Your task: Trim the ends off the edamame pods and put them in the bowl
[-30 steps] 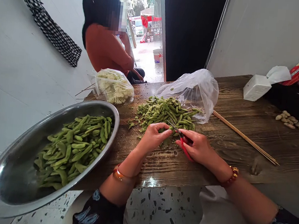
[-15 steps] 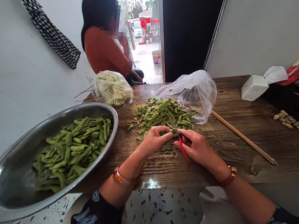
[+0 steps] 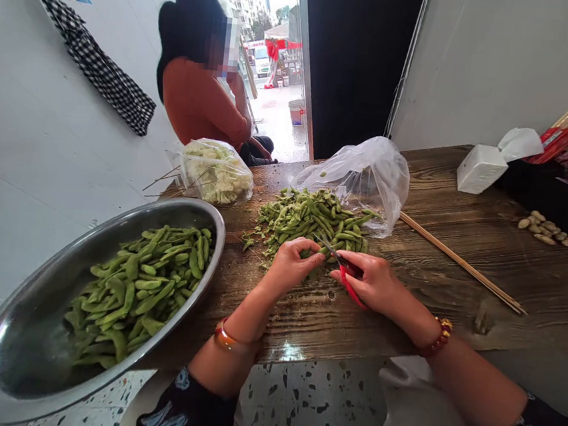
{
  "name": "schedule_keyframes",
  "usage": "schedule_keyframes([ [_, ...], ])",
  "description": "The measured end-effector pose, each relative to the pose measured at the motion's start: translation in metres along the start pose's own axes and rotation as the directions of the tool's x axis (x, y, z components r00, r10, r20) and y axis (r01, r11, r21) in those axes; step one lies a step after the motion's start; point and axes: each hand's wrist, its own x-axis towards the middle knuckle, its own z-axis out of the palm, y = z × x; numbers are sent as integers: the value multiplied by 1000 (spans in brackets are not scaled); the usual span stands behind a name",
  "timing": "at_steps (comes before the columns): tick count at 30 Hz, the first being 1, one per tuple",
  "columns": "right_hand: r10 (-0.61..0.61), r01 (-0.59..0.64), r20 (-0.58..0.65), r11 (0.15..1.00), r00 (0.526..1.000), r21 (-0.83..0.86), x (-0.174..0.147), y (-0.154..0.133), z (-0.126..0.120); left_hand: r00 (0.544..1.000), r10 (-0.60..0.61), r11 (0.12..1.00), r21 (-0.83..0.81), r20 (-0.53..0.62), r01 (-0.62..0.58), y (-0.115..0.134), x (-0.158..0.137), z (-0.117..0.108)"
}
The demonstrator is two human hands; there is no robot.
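My left hand (image 3: pixel 293 265) pinches a green edamame pod between thumb and fingers; most of the pod is hidden by the hand. Red-handled scissors (image 3: pixel 350 281) are gripped in my right hand (image 3: pixel 375 280), their blades pointing left at the pinched pod. Just beyond both hands lies a heap of edamame pods (image 3: pixel 313 219) with small trimmings at its left side. To the left, a large steel basin (image 3: pixel 25 342) holds many more pods (image 3: pixel 143 286), tilted in view.
Behind the heap is a clear plastic bag (image 3: pixel 369 164). A bag of cauliflower (image 3: pixel 217 173) sits at the far left. Wooden skewers (image 3: pixel 460 260), peanuts (image 3: pixel 546 228) and a tissue pack (image 3: pixel 482 168) are on the table's right side. A person (image 3: pixel 201 101) sits beyond the table.
My right hand and the scissors have shifted slightly right and down, and the blades have drawn a little away from my left fingers. The whole view has shifted slightly.
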Motion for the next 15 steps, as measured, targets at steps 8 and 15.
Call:
schedule_keyframes([
  [8,-11,11,2,1000,1000,5,-1,1,0,998,-31,999,27,53,29,1,-2,-2],
  [15,-45,45,6,998,999,-34,1,4,0,988,11,999,44,155,-18,6,-3,0],
])
